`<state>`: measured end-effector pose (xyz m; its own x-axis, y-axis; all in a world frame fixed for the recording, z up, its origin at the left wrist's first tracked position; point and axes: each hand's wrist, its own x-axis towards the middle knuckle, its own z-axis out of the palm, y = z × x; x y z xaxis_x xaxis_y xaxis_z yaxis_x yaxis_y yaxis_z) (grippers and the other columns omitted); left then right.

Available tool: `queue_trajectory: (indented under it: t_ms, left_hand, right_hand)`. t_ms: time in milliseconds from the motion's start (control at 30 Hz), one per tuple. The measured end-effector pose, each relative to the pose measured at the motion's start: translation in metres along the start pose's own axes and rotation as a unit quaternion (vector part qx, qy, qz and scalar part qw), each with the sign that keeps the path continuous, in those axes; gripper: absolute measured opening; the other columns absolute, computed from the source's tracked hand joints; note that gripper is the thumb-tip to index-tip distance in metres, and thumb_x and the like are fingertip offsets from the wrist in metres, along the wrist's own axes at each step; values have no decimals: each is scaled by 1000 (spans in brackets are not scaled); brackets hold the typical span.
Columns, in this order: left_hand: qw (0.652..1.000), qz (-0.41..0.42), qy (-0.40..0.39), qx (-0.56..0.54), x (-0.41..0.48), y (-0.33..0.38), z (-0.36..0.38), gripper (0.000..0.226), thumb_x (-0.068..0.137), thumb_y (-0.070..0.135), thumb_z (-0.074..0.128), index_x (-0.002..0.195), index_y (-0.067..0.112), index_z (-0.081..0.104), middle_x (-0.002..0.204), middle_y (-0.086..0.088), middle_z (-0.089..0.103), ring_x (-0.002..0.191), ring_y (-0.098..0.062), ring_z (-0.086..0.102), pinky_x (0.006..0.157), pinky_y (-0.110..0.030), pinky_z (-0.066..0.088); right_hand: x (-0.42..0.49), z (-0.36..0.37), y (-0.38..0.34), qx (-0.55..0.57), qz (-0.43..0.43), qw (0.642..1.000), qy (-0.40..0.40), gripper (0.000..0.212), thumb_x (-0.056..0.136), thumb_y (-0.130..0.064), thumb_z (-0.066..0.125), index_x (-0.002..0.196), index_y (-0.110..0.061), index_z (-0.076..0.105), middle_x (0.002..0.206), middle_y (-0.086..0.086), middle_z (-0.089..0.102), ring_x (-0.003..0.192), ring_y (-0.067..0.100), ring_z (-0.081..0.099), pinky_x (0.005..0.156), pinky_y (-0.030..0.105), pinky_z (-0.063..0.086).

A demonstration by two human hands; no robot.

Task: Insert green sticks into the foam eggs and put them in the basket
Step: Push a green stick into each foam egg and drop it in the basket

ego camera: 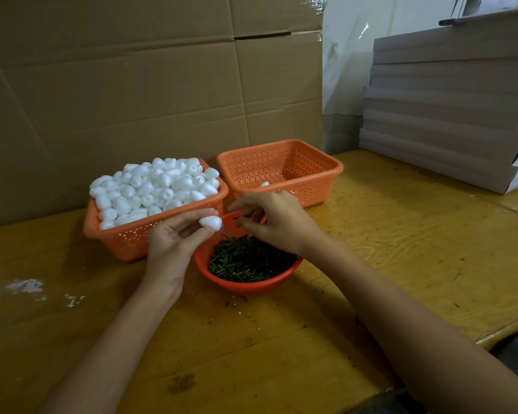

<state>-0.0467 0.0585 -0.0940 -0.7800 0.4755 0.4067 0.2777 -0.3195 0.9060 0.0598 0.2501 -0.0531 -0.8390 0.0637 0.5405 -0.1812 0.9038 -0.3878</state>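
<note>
— Foam egg (211, 222) sitting pinched in the left hand (174, 237), fingers (198, 215) closing around it above the near rim of the bowl (245, 286).

— And the right hand (277, 222)?

— Hovering just over the bowl's far edge, fingertips (242, 223) pinching a thin dark stick (243, 217), pointing toward the egg but not touching it yet.

— Bowl holding what?

— Heaping with green sticks (243, 259), red plastic, resting on the table (386, 249) right in front of both baskets.

— Baskets standing how?

— Sitting side by side against the cardboard wall (132, 85). Left basket (126, 237) brimming over with white eggs (153, 186). Right basket (281, 168) showing nearly bare mesh, holding just one white egg (264, 184) near its front wall, partly hiding behind the right hand; whether carrying a stick, impossible to tell.

— Anything else lying around?

— White foam crumbs (27, 286) scattering on the table at the left, dark specks (237, 300) littering the wood just in front of the bowl. Flat grey boxes (446, 115) stacking up at the far right corner.

— Forearms?

— Both reaching in bare from the near edge, converging over the bowl.
</note>
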Motion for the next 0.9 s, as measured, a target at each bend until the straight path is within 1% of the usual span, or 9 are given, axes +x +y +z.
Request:
queue_trajectory:
  t_ms: [67, 233, 267, 333, 400, 500, 600, 800, 900]
  left_hand:
    - [1000, -1, 4, 1, 0, 1, 2, 26, 83, 6, 83, 104, 20, 85, 115, -9, 81, 119, -24, 74, 94, -24, 59]
    - [1000, -6, -14, -18, -2, 4, 2, 43, 80, 9, 88, 119, 25, 79, 117, -10, 80, 118, -23, 75, 97, -27, 59]
    - [1000, -7, -15, -14, -2, 4, 2, 42, 80, 8, 87, 119, 22, 78, 116, -10, 80, 118, -24, 75, 97, -28, 60]
    - [1000, -3, -15, 3, -2, 5, 3, 36, 79, 8, 87, 113, 19, 80, 114, -9, 81, 117, -25, 75, 95, -26, 60]
    - [1000, 3, -20, 15, -2, 6, 4, 29, 79, 11, 86, 105, 22, 83, 112, -8, 81, 116, -24, 75, 93, -24, 59]
    - [1000, 2, -20, 14, -3, 7, 6, 28, 81, 12, 84, 105, 25, 84, 112, -8, 81, 115, -22, 75, 94, -23, 59]
    - [1000, 0, -19, 5, -3, 7, 7, 28, 87, 8, 80, 109, 24, 83, 113, -9, 81, 117, -24, 75, 97, -24, 58]
    - [1000, -4, -4, -9, -2, 10, 6, 30, 89, 10, 78, 116, 23, 80, 114, -11, 81, 99, -29, 79, 98, -34, 60]
    - [1000, -14, 0, -5, -2, 8, 4, 31, 93, 2, 73, 117, 22, 80, 115, -11, 80, 100, -30, 79, 100, -40, 59]
  right_hand:
    - [1, 0, 0, -11, -11, 1000, -1, 25, 97, -21, 70, 122, -23, 75, 111, -8, 77, 103, 8, 71, 88, 38, 57]
    - [-1, 1, 0, -12, -18, 1000, 10, 15, 100, -18, 68, 114, -18, 74, 106, -5, 76, 100, 14, 71, 85, 43, 56]
    - [-1, 2, 0, -11, -19, 1000, 9, 14, 100, -18, 68, 113, -17, 72, 106, -5, 76, 99, 14, 71, 84, 43, 56]
    - [-1, 2, 0, -12, -22, 1000, 8, 12, 100, -18, 67, 112, -17, 71, 105, -5, 76, 98, 14, 71, 82, 43, 56]
    - [-2, 2, 0, -14, -23, 1000, 7, 12, 100, -19, 67, 112, -17, 70, 105, -5, 76, 99, 15, 71, 82, 43, 56]
    - [-2, 2, -1, -20, -21, 1000, 6, 13, 102, -20, 64, 114, -17, 67, 105, -4, 75, 96, 17, 70, 81, 45, 55]
    - [-3, 3, -3, -26, -25, 999, 9, 13, 103, -21, 61, 115, -18, 64, 100, -5, 76, 86, 18, 70, 75, 45, 53]
    - [-4, 2, -3, -29, -29, 999, 2, 12, 104, -21, 60, 115, -18, 60, 99, -7, 77, 83, 18, 67, 74, 43, 52]
    - [-4, 2, -3, -27, -29, 999, -1, 12, 104, -22, 60, 116, -19, 60, 99, -7, 77, 86, 18, 69, 74, 43, 53]
